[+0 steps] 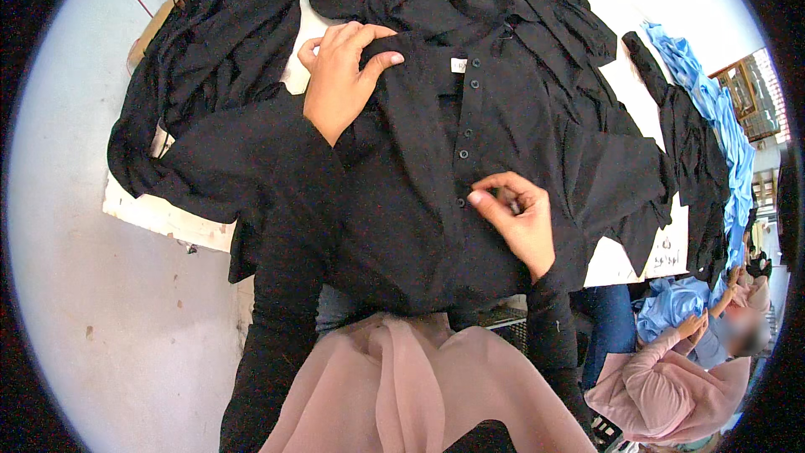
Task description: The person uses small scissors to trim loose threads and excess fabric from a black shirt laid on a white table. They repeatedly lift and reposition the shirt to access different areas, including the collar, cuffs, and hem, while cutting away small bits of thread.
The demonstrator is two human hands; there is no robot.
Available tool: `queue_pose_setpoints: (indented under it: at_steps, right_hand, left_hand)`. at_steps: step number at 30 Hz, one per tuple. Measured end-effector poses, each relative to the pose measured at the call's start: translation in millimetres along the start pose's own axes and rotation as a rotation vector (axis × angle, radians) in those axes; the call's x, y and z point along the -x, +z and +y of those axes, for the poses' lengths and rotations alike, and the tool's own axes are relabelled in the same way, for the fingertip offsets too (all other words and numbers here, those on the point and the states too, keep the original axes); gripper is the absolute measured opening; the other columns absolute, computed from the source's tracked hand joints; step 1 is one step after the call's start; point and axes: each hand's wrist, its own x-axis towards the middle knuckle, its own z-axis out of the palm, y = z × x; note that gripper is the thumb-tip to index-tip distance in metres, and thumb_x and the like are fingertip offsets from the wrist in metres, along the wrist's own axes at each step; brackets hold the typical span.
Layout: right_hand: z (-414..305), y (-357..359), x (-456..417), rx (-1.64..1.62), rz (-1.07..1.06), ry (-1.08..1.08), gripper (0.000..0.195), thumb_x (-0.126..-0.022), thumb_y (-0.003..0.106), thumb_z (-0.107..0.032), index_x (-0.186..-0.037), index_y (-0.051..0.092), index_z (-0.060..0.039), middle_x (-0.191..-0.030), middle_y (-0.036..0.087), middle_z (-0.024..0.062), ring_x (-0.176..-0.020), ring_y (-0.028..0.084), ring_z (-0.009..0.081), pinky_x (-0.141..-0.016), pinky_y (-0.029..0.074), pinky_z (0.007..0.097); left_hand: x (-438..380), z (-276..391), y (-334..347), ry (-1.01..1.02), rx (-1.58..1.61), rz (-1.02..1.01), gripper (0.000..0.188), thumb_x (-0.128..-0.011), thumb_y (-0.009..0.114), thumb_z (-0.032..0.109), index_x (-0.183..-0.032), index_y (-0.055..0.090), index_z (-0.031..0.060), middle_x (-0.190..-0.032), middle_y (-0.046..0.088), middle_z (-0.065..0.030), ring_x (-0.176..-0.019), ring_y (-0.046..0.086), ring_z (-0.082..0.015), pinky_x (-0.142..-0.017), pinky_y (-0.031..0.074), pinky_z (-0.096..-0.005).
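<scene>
A black button-up shirt [402, 170] lies spread before me, its front parted near the neck. Dark buttons [463, 154] run down the placket, and a white label [458, 65] shows inside the neck. With my left hand [343, 78] I hold the shirt's other front edge near the top, thumb above the cloth and fingers partly hidden by it. Lower down, the thumb and forefinger of my right hand [522, 220] pinch at the placket, right beside a lower button [461, 202]. The cloth between those fingertips is mostly hidden.
More black garments [239, 31] are heaped at the far side of the white table [170, 220]. Black cloth [695, 163] and light blue cloth [732, 138] lie along the right. At lower right a seated co-worker [666, 390] handles blue fabric [673, 308]. A wall [69, 201] stands at left.
</scene>
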Motion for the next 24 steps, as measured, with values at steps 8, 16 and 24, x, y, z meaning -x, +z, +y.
queue_pose_setpoints:
  at_steps: [8, 16, 24]
  right_hand:
    - [-2, 12, -26, -0.222, 0.199, -0.021, 0.014, -0.093, 0.072, -0.012, -0.100, 0.070, -0.0002, -0.080, 0.063, -0.0047, -0.071, 0.049, 0.0023, -0.064, 0.037, 0.0195]
    - [-10, 38, -81, -0.057, 0.103, -0.066, 0.018, -0.090, 0.075, -0.017, -0.098, 0.070, -0.0007, -0.070, 0.059, -0.0061, -0.064, 0.045, 0.0023, -0.057, 0.034, 0.0223]
    - [-11, 0, -48, -0.134, 0.066, 0.115, 0.035, -0.099, 0.064, -0.034, -0.080, 0.066, -0.0046, -0.064, 0.049, -0.0065, -0.061, 0.042, 0.0034, -0.055, 0.030, 0.0243]
  left_hand:
    - [0, -2, 4, -0.097, 0.094, 0.031, 0.036, -0.088, 0.069, 0.044, -0.106, 0.069, 0.0130, -0.102, 0.066, -0.0018, -0.108, 0.057, -0.0228, -0.098, 0.025, -0.0439]
    - [1, -1, 9, -0.098, 0.075, 0.074, 0.034, -0.088, 0.069, 0.043, -0.105, 0.069, 0.0134, -0.100, 0.066, -0.0015, -0.106, 0.058, -0.0235, -0.096, 0.025, -0.0446]
    - [1, -3, 10, -0.101, 0.023, 0.112, 0.029, -0.089, 0.067, 0.043, -0.103, 0.070, 0.0174, -0.097, 0.066, -0.0004, -0.107, 0.058, -0.0231, -0.094, 0.026, -0.0463]
